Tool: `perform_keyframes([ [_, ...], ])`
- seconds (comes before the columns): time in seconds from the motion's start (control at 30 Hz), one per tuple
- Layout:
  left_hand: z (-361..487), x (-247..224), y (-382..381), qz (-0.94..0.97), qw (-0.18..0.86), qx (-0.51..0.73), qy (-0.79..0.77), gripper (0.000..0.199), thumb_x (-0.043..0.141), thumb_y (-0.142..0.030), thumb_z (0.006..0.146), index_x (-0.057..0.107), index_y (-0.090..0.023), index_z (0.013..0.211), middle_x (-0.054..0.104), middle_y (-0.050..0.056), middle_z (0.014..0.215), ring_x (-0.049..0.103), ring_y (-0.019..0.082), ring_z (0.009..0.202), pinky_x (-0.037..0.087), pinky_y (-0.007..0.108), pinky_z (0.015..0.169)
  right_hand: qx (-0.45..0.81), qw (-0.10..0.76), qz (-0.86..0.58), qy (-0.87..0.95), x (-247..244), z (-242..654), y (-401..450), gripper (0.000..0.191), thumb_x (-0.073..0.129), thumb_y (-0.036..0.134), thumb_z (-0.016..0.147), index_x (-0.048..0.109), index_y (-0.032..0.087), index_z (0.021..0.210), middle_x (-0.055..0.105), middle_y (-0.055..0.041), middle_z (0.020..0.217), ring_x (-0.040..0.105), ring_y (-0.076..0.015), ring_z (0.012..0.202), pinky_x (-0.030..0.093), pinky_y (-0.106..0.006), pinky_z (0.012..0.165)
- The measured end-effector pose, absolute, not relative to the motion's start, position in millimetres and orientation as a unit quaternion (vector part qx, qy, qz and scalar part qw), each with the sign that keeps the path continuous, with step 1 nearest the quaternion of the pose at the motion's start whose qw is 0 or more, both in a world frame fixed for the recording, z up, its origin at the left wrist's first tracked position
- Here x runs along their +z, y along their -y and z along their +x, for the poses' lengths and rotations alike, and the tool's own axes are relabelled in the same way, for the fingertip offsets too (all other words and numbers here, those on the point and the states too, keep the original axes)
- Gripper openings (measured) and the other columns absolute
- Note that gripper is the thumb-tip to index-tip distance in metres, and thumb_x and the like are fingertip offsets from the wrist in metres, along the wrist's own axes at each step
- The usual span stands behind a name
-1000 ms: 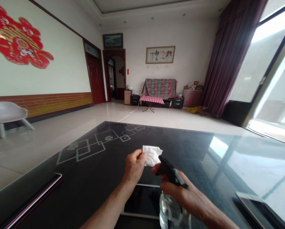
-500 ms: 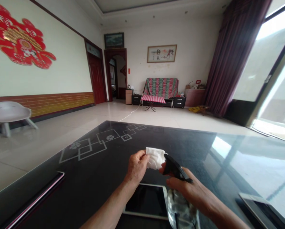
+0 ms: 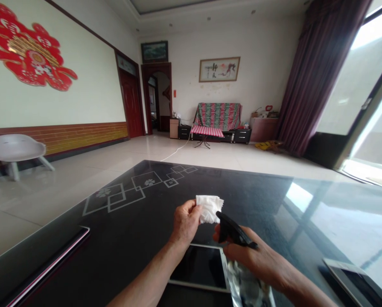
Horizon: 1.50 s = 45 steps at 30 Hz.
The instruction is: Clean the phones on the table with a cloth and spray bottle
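My left hand (image 3: pixel 187 219) pinches a folded white tissue (image 3: pixel 208 209) by its left edge, holding it above the dark table. Wrapped round the neck of a clear spray bottle (image 3: pixel 246 281) is my right hand (image 3: pixel 251 247), its fingers at the trigger. The bottle's black spray head (image 3: pixel 234 230) points at the tissue, with the nozzle close to its lower right corner. Beneath my forearms a white-framed tablet (image 3: pixel 203 268) lies flat, dark screen up, partly covered by my left arm and the bottle.
The glossy black table (image 3: pixel 120 238) carries a pale square pattern. A second white-edged device (image 3: pixel 357 281) lies at the right, and a long dark object with a pink-white edge (image 3: pixel 50 268) at the left. Beyond stand a white chair (image 3: pixel 18 149) and a small checked table (image 3: pixel 206 131).
The spray head has tipped and shifted slightly left and down, near the tissue's lower corner. My left hand keeps its pinch on the tissue. The whole view has shifted a little.
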<state>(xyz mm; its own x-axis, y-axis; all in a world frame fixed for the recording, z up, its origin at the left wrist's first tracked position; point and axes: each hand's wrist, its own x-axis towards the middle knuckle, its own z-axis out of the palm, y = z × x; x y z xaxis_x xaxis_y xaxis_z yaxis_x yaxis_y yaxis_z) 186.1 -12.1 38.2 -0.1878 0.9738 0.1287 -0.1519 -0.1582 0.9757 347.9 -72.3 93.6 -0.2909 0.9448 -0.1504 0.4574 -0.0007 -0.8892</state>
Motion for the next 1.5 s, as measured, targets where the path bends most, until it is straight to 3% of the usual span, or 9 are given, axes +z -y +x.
perform_keyframes([
  [0.37,185,31,11,0.481,0.438,0.595,-0.471,0.026,0.06,-0.029,0.07,0.074,-0.013,0.085,0.07,0.002,0.062,0.059,0.014,0.051,0.044,0.02,0.047,0.445,0.259,-0.555,0.653,98,353,71,0.031,0.056,0.022,0.062,0.066,0.017,0.09,0.057,0.0026,0.066,0.047,-0.0118,0.058,0.037,-0.022,0.054],
  [0.67,185,34,13,0.479,0.447,0.593,-0.468,0.026,0.06,-0.03,0.069,0.073,-0.013,0.084,0.069,0.002,0.062,0.058,0.013,0.052,0.043,0.019,0.047,0.461,0.243,-0.561,0.643,96,358,68,0.039,0.055,0.023,0.061,0.065,0.019,0.098,0.055,0.0041,0.063,0.045,-0.0117,0.055,0.035,-0.023,0.051],
  [0.87,183,32,11,0.46,0.443,0.599,-0.483,0.025,0.06,-0.029,0.069,0.073,-0.013,0.083,0.068,0.002,0.063,0.055,0.012,0.051,0.042,0.019,0.046,0.374,0.33,-0.579,0.646,88,385,46,0.041,0.055,0.034,0.065,0.059,0.019,0.103,0.056,0.0023,0.066,0.05,-0.0153,0.057,0.039,-0.028,0.056],
  [1.0,181,27,8,0.448,0.448,0.603,-0.485,0.024,0.059,-0.029,0.069,0.072,-0.013,0.082,0.067,0.001,0.062,0.054,0.011,0.05,0.042,0.019,0.046,0.161,0.432,-0.62,0.635,71,415,18,0.048,0.054,0.041,0.064,0.056,0.021,0.107,0.065,-0.0054,0.086,0.059,-0.0231,0.073,0.045,-0.036,0.072],
  [1.1,181,24,6,0.446,0.449,0.601,-0.489,0.024,0.06,-0.03,0.07,0.071,-0.013,0.082,0.067,0.002,0.062,0.054,0.011,0.05,0.042,0.019,0.046,0.064,0.452,-0.648,0.61,56,439,2,0.051,0.052,0.044,0.064,0.056,0.021,0.108,0.066,-0.009,0.095,0.061,-0.0258,0.075,0.045,-0.04,0.077],
  [1.3,182,21,5,0.447,0.454,0.591,-0.494,0.022,0.06,-0.029,0.069,0.07,-0.013,0.08,0.066,0.001,0.061,0.055,0.012,0.051,0.042,0.018,0.046,0.067,0.464,-0.673,0.572,36,471,-11,0.053,0.055,0.048,0.067,0.058,0.021,0.113,0.067,-0.0085,0.097,0.063,-0.0273,0.08,0.048,-0.039,0.073],
  [1.5,181,19,4,0.466,0.474,0.574,-0.479,0.02,0.06,-0.025,0.067,0.072,-0.013,0.078,0.063,-0.001,0.056,0.052,0.01,0.047,0.039,0.018,0.045,0.088,0.445,-0.634,0.627,33,475,-10,0.067,0.059,0.055,0.07,0.049,0.02,0.125,0.064,-0.0112,0.111,0.064,-0.0287,0.094,0.05,-0.038,0.08],
])
